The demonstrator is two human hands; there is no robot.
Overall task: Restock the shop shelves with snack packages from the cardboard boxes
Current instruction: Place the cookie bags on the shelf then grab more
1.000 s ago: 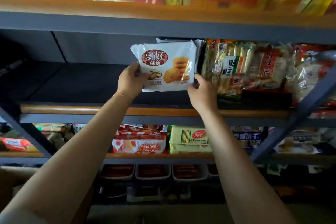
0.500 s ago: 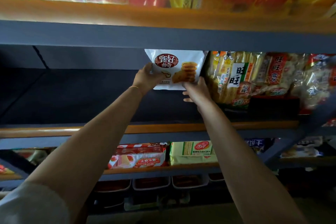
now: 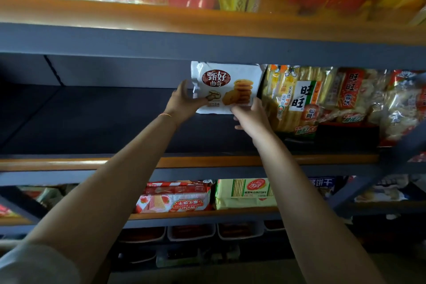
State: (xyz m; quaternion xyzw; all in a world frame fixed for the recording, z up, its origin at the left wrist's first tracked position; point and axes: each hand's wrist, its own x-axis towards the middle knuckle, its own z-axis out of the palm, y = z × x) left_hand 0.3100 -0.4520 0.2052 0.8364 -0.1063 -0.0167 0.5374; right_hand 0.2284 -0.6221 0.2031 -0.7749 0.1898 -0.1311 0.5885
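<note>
A white cookie package (image 3: 227, 86) with a dark red round label stands upright deep on the middle shelf (image 3: 92, 122), its right edge against the rice cracker bags (image 3: 299, 99). My left hand (image 3: 182, 101) grips its lower left edge, thumb across the front. My right hand (image 3: 251, 115) holds its lower right corner from below. More white packaging shows just behind it. No cardboard box is in view.
The left part of the middle shelf is dark and bare up to its wooden front lip (image 3: 69, 163). Above, the top shelf (image 3: 207, 18) carries red and yellow packs. Below lie a red wafer pack (image 3: 175, 198) and a pale green cracker pack (image 3: 244, 193).
Both hands have pushed the cookie package further back into the shelf, up against the rice cracker bags. The camera has come closer and tilted up.
</note>
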